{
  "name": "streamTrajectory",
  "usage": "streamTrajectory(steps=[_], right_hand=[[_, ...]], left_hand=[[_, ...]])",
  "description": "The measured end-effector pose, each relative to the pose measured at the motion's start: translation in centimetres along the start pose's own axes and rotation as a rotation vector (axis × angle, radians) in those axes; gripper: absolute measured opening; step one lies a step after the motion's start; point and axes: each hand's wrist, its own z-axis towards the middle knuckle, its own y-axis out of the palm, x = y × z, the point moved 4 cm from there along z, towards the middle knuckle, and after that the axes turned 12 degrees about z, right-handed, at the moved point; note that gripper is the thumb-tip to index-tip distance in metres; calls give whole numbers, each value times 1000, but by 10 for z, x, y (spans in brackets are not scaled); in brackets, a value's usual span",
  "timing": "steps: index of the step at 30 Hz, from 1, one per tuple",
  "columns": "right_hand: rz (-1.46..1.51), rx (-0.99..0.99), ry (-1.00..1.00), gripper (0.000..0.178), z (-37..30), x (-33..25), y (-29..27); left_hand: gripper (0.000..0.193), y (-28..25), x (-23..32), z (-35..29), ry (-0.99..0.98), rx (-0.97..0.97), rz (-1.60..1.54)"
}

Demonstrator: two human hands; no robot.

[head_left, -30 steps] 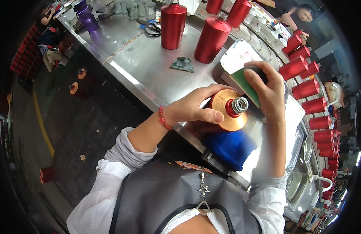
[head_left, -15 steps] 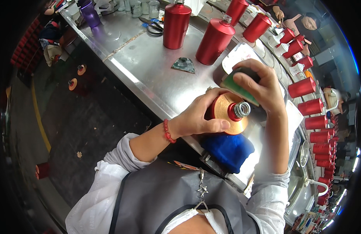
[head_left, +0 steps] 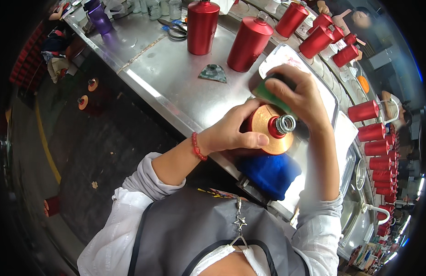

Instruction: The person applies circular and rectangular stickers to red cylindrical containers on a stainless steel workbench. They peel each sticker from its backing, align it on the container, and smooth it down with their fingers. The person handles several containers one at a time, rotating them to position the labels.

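My left hand [head_left: 232, 131] wraps round a red bottle [head_left: 264, 123] with a gold-coloured shoulder and a clear glass screw neck. The bottle lies tilted, its neck toward my right forearm. In my right hand [head_left: 301, 92] is a dark-and-green block [head_left: 271, 93], gripped between thumb and fingers just beyond the bottle's shoulder. Whether the block touches the bottle cannot be made out, and its underside is hidden. A dark blue cloth-like pad [head_left: 270, 175] sits just below the bottle.
Two red bottles [head_left: 202, 27] [head_left: 250, 43] stand upright on the metal table [head_left: 164, 78]. Near them lie black-handled scissors [head_left: 177, 31] and a dark half-round piece [head_left: 213, 73]. A white tray [head_left: 276, 56] is beyond my right hand. More red bottles [head_left: 363, 111] line a conveyor at right.
My right hand and the block have shifted slightly left and away from me. The left hand keeps its hold on the bottle. Bottles on the conveyor have changed places, and the view has shifted a little.
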Motion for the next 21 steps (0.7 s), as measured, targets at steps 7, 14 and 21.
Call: streamTrajectory(steps=[7,14,21], right_hand=[[-45,308,77,22,-22,27,-15],[323,341,150,29,-56,28,0],[338,361,143,32,-54,32,2]], left_hand=[[84,-6,-9,7,36,-66,-33],[90,-8,-2,-6,483,417,672],[63,11,1,-34,625,561,1207]])
